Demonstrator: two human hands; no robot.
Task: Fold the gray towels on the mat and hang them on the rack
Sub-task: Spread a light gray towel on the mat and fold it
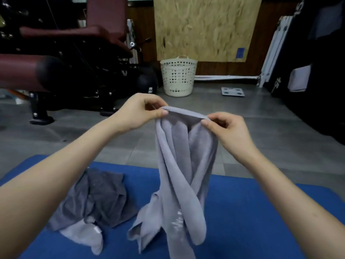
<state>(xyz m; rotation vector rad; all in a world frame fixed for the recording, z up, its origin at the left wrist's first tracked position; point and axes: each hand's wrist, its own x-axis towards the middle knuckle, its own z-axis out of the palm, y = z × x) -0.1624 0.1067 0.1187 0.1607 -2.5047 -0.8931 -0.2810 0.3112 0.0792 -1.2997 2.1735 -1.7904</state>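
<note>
A light gray towel [177, 165] hangs twisted in the air above the blue mat [252, 212], its lower end reaching down to the mat. My left hand [138, 113] pinches the top edge at its left end. My right hand [227, 131] pinches the same edge at its right end, a short span away. A dark gray towel [100, 199] lies crumpled on the mat at the left, with another light gray towel [84, 234] partly under it. The rack is not in view.
A white perforated laundry basket [178, 77] stands on the gray tiled floor by the back wall, with a bathroom scale [232, 91] to its right. A maroon and black gym machine [61, 58] fills the left. Dark equipment stands at the right edge.
</note>
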